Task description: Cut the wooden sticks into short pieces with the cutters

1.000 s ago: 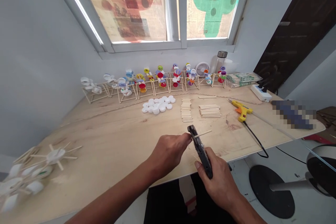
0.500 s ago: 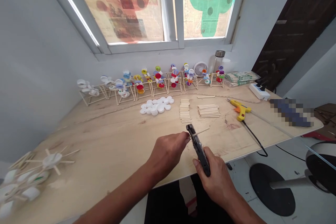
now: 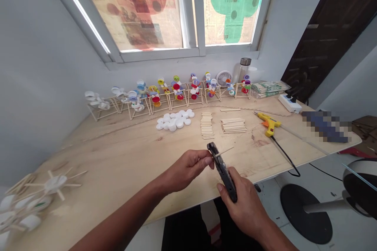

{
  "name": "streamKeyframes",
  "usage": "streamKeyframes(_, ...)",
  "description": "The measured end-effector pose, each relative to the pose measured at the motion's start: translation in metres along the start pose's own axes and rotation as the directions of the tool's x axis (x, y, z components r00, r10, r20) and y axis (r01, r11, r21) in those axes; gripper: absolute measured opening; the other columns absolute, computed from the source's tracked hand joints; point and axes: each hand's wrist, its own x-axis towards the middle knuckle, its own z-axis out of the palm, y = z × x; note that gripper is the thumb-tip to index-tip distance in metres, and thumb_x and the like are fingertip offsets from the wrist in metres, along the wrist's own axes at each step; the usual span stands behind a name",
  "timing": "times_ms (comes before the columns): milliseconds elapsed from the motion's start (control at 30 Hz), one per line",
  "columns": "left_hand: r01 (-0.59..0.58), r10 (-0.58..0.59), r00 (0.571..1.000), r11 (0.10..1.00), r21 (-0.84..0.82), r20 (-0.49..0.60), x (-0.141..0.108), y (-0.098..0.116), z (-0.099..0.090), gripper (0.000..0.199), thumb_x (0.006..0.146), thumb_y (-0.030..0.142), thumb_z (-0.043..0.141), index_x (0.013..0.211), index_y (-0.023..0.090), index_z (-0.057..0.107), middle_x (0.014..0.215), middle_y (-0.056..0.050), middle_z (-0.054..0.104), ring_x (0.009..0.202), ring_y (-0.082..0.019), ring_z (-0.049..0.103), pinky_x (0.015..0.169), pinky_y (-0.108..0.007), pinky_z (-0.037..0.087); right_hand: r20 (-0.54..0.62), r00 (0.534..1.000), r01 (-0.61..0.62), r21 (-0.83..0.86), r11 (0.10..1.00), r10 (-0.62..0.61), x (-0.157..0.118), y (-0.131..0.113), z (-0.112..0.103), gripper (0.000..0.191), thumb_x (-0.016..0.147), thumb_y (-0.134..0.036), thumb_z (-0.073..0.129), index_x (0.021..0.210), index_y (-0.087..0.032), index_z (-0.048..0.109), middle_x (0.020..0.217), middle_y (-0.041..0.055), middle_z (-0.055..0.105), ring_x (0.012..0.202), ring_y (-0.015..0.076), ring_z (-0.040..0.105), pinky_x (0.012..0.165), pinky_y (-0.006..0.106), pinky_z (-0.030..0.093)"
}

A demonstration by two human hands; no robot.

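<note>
In the head view my right hand (image 3: 244, 202) is wrapped around a dark hand cutter (image 3: 225, 176), which is tilted with its head up and to the left. A thin wooden stick (image 3: 226, 151) crosses the cutter near its head, and its free end sticks out to the right. My left hand (image 3: 193, 166) pinches the stick's other end close to the cutter's head. The fingers hide that end, and I cannot tell how far the blade is closed. Beyond the cutter lie a column of short sticks (image 3: 206, 126) and a pile of longer sticks (image 3: 233, 125).
White bottle caps (image 3: 173, 120) are clustered left of the sticks. Small stick-and-cap wheel models (image 3: 178, 92) line the wall. A yellow glue gun (image 3: 269, 124), its cord over the edge, and a power strip (image 3: 290, 104) are at right. Cap-and-stick wheels (image 3: 55, 184) lie at far left.
My left hand has turned so its thumb and fingers show more, and it sits slightly lower. The cutter and stick have shifted a little down in view. The stick remains across the cutter.
</note>
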Motion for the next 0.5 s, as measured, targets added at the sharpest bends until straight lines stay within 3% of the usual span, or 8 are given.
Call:
streamKeyframes(133, 0.024, -0.023, 1.0, 0.997, 0.07, -0.009, 0.001, -0.001, 0.001, 0.035, 0.09, 0.034, 0.028, 0.076, 0.014, 0.053, 0.061, 0.002, 0.046, 0.053, -0.008, 0.039, 0.052, -0.018, 0.035, -0.025, 1.0, -0.013, -0.063, 0.998, 0.011, 0.004, 0.002, 0.005, 0.008, 0.082, -0.028, 0.044, 0.077, -0.021, 0.044, 0.059, -0.0012, 0.056, 0.055, 0.0168, 0.055, 0.051, 0.023, 0.032)
streamKeyframes(233, 0.062, -0.005, 0.984, 0.946, 0.317, -0.176, 0.0, -0.01, 0.013, 0.028, 0.09, 0.028, 0.029, 0.081, 0.016, 0.052, 0.061, 0.002, 0.05, 0.054, -0.009, 0.045, 0.053, -0.02, 0.035, -0.046, 0.999, -0.033, -0.08, 0.996, 0.029, 0.008, 0.002, 0.007, 0.011, 0.082, -0.029, 0.043, 0.074, -0.021, 0.041, 0.056, -0.0022, 0.053, 0.051, 0.0154, 0.052, 0.048, 0.022, 0.03)
streamKeyframes(333, 0.092, 0.136, 0.934, 0.801, 0.591, -0.33, -0.001, -0.019, 0.025, 0.025, 0.088, 0.024, 0.03, 0.076, 0.017, 0.051, 0.055, 0.002, 0.048, 0.049, -0.011, 0.044, 0.048, -0.02, 0.03, -0.045, 0.998, -0.039, -0.046, 0.998, 0.037, 0.011, 0.001, 0.006, 0.009, 0.081, -0.028, 0.044, 0.075, -0.022, 0.041, 0.058, -0.0022, 0.054, 0.053, 0.0152, 0.053, 0.049, 0.022, 0.031)
streamKeyframes(400, 0.075, 0.162, 0.936, 0.775, 0.628, -0.312, -0.001, -0.021, 0.027, 0.025, 0.088, 0.022, 0.03, 0.074, 0.017, 0.05, 0.053, 0.002, 0.048, 0.046, -0.011, 0.043, 0.047, -0.02, 0.029, -0.029, 0.999, -0.036, -0.017, 0.999, 0.036, 0.012, 0.0, 0.004, 0.007, 0.08, -0.027, 0.045, 0.077, -0.022, 0.043, 0.06, -0.0023, 0.055, 0.054, 0.0152, 0.053, 0.05, 0.022, 0.032)
streamKeyframes(500, 0.038, 0.069, 0.975, 0.885, 0.464, -0.211, 0.0, -0.016, 0.02, 0.027, 0.089, 0.026, 0.029, 0.076, 0.017, 0.051, 0.054, 0.002, 0.049, 0.047, -0.01, 0.044, 0.049, -0.019, 0.032, -0.009, 0.999, -0.031, -0.007, 0.999, 0.031, 0.011, -0.001, 0.0, 0.005, 0.079, -0.027, 0.045, 0.079, -0.022, 0.044, 0.06, -0.0031, 0.054, 0.054, 0.0148, 0.052, 0.05, 0.021, 0.032)
